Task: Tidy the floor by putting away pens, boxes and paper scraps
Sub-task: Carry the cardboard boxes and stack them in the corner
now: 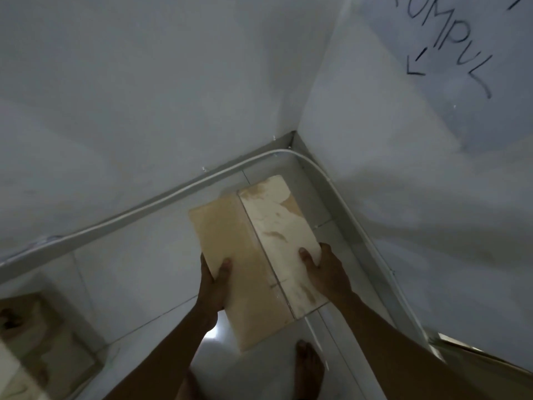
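Observation:
A flat tan cardboard box point(253, 249) with a stained, paler right flap hangs over the white tiled floor in the room's corner. My left hand point(215, 281) grips its left edge, thumb on top. My right hand point(323, 269) grips the right flap, thumb pressed on the top face. The box's far end points toward the corner where the two walls meet.
White walls meet at a corner point(294, 134); a white cable point(173, 194) runs along the base of both. The right wall bears handwritten letters and an arrow point(415, 64). More cardboard point(37, 336) lies at the lower left. My bare foot point(310, 368) stands below the box.

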`<act>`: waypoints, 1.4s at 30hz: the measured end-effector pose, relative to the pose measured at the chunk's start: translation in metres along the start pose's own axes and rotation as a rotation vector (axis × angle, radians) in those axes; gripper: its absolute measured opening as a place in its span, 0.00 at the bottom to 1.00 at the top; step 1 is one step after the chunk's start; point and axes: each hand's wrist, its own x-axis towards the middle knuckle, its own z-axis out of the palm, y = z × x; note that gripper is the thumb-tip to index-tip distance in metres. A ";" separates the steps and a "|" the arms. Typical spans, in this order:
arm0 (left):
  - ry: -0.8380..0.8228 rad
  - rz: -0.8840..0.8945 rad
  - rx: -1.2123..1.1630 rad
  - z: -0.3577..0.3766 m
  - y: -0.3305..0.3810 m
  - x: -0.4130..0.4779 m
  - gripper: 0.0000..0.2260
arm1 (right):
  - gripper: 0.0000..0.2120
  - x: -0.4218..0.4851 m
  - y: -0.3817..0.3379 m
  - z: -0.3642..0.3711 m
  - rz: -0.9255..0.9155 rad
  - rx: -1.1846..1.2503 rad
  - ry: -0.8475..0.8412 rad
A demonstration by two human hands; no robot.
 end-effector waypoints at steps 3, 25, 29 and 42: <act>0.002 0.002 -0.026 0.005 -0.013 0.025 0.24 | 0.32 0.019 0.013 0.012 0.002 0.015 0.013; 0.006 0.072 -0.153 0.022 -0.074 0.098 0.20 | 0.36 0.054 0.077 0.069 0.189 0.221 0.033; -0.009 0.071 -0.117 0.037 -0.056 0.118 0.22 | 0.37 0.075 0.070 0.057 0.178 0.215 0.056; 0.026 0.033 -0.121 0.084 -0.013 0.165 0.25 | 0.38 0.140 0.055 0.025 0.176 0.168 0.099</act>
